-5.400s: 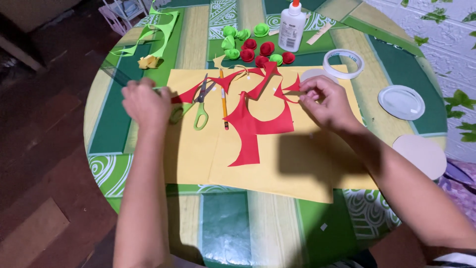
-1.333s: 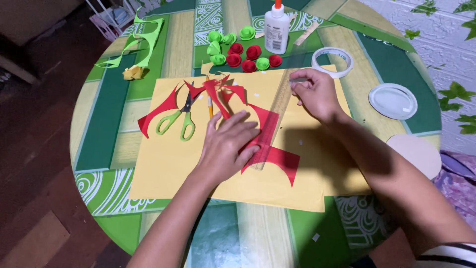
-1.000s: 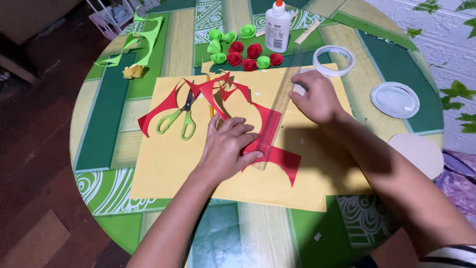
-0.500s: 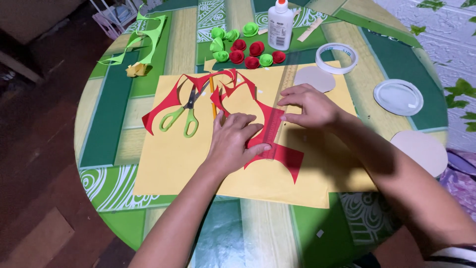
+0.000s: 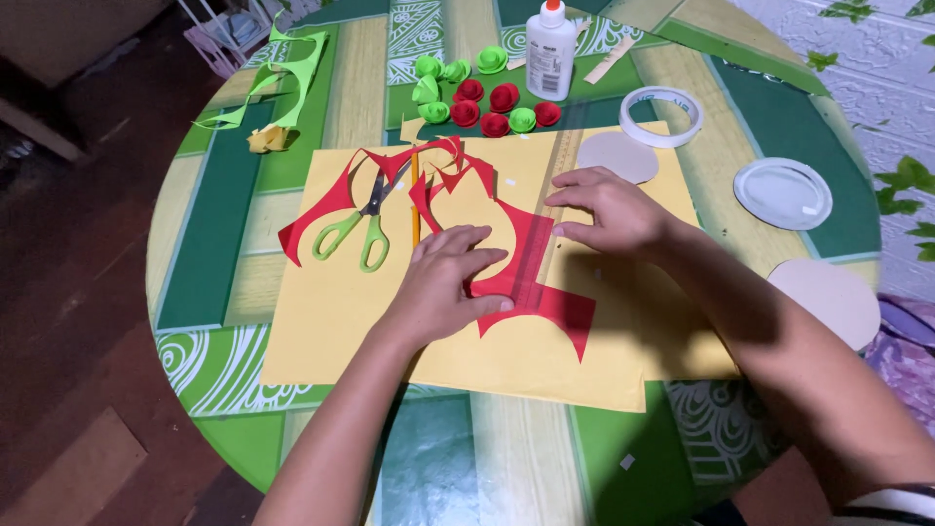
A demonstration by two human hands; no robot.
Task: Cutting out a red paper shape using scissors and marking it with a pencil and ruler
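**Two hands flat on red paper over a yellow sheet**

Two bare hands work near the middle of the frame, on a round bench (image 5: 243,282) patterned in green and tan panels. Its curved edge runs down the left side, with dark wooden floor (image 5: 78,321) beyond; the lower-left part of the yellow sheet (image 5: 331,331) lies bare. The left hand (image 5: 443,287) rests palm down on the red paper cut-out (image 5: 526,268), fingers spread and flat, gripping nothing. The right hand (image 5: 609,209) lies just to the upper right, fingers extended and pressed on a clear ruler (image 5: 550,219) that crosses the red paper; nothing is pinched between them. Green-handled scissors (image 5: 355,229) and a pencil (image 5: 415,200) lie left of the hands, beside curved red offcuts (image 5: 317,219). Along the upper edge stand a white glue bottle (image 5: 551,49), small red and green paper roses (image 5: 477,97) and a tape roll (image 5: 662,115). A round card disc (image 5: 618,156) lies just above the right hand. At right sit a white lid (image 5: 782,193) and a pale disc (image 5: 828,297). Green paper scraps (image 5: 282,78) lie at upper left.
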